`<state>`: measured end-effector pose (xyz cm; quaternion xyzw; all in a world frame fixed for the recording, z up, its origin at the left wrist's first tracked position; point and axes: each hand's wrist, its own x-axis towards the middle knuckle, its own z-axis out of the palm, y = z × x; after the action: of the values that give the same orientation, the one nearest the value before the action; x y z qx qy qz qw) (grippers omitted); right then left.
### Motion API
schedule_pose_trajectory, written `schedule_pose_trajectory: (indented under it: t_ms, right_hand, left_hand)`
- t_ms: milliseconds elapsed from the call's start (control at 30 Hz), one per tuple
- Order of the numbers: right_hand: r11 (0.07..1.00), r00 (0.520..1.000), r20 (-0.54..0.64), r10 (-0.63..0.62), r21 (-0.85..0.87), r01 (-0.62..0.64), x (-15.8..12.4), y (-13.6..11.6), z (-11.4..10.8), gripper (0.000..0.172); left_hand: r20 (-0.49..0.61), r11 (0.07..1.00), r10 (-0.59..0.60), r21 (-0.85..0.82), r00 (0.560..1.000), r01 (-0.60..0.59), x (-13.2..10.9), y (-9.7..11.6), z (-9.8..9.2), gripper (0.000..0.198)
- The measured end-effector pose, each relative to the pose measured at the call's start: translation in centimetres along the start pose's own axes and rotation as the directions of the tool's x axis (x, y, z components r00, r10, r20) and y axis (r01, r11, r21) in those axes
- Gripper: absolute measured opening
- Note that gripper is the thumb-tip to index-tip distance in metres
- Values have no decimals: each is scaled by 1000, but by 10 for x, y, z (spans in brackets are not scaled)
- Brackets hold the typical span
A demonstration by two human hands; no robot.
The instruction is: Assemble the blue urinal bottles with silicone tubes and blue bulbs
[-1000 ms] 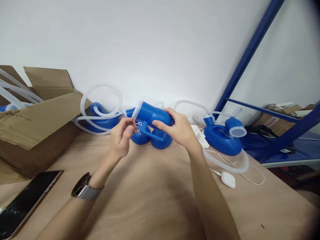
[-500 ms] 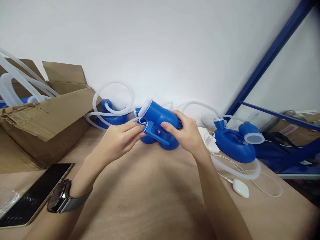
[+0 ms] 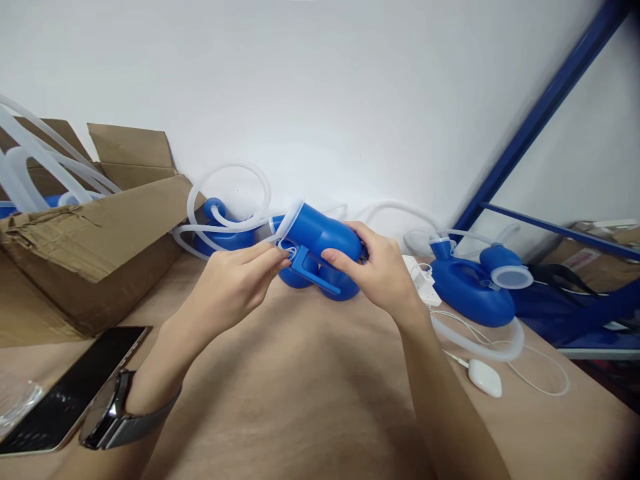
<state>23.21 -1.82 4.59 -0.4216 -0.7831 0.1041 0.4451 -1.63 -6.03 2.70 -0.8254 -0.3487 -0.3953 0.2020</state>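
Above the brown table I hold a blue plastic bottle (image 3: 317, 233) with a white-rimmed mouth and a flat blue handle (image 3: 313, 269). My right hand (image 3: 383, 270) is wrapped round its body from the right. My left hand (image 3: 235, 287), with a watch on the wrist, pinches a thin clear loop (image 3: 285, 248) at the bottle's neck near the handle. Behind the bottle two more blue bottles (image 3: 320, 279) rest on the table.
An open cardboard box (image 3: 75, 233) with clear tubes stands at the left. A phone (image 3: 65, 393) lies at the near left. Blue bottles with clear hoses (image 3: 225, 200) line the wall; another (image 3: 473, 287) sits right, beside a white charger (image 3: 417, 277) and a white puck (image 3: 484, 377). Blue shelving (image 3: 550, 100) rises right.
The view has swung a little to the left. My left hand's fingers have stretched forward and closed on the loop at the bottle's neck. My right hand keeps its hold.
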Motion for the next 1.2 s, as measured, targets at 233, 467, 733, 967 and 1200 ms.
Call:
schedule_pose_trajectory:
  t_ms: [233,467,733,967,1200]
  right_hand:
    - [996,999,47,-17,93,12,0,1,-3,55]
    - [997,999,-38,8,75,-5,3,10,-17,51]
    - [995,996,78,38,-100,-30,3,12,-21,55]
    - [991,987,159,12,-135,10,-1,-3,3,59]
    - [991,958,283,38,-135,1,-4,-19,0,72]
  left_hand:
    - [-52,992,18,-123,998,-24,2,6,-5,21]
    - [-223,992,-128,-7,966,129,4,4,-3,22]
    - [238,938,-288,-126,927,324,0,-26,-23,35]
    - [186,890,-357,-230,916,394,0,-9,-13,80]
    - [110,883,-298,-344,948,318,-5,-10,14,73]
